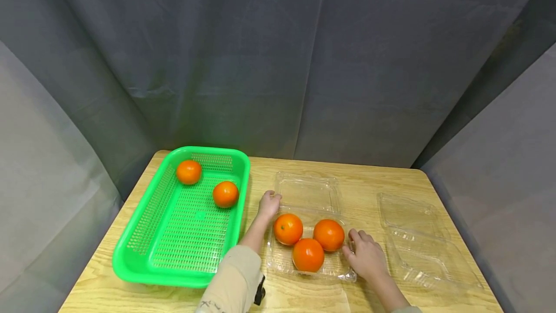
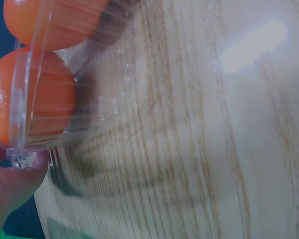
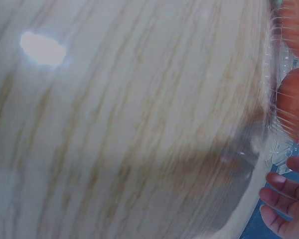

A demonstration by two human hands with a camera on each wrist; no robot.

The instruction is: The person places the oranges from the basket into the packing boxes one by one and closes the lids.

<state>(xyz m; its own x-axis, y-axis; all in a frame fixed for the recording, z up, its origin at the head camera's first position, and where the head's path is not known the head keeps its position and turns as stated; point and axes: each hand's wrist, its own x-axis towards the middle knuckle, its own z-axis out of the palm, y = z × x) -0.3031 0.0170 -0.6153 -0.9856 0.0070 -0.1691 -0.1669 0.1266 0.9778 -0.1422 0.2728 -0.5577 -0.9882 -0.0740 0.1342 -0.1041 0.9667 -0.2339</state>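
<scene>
A clear plastic clamshell container point(image 1: 282, 262) lies open on the table with three oranges point(image 1: 308, 255) in its base. The container's lid point(image 1: 306, 192) is folded back on the far side. At the left hinge corner my left hand point(image 1: 270, 204) pinches the edge; in the left wrist view its thumb and finger point(image 2: 37, 167) meet at the plastic rim. Beside the container's right wall is my right hand point(image 1: 368, 255), its fingers loosely bent near the right orange point(image 1: 328, 234). In the right wrist view those fingers point(image 3: 281, 201) are spread and grip nothing.
On the left stands a green plastic basket point(image 1: 123, 260) with two oranges point(image 1: 188, 172) inside. Another open clear clamshell container point(image 1: 430, 255) lies at the right of the wooden table point(image 1: 365, 177). Grey curtains point(image 1: 243, 62) hang behind and at both sides.
</scene>
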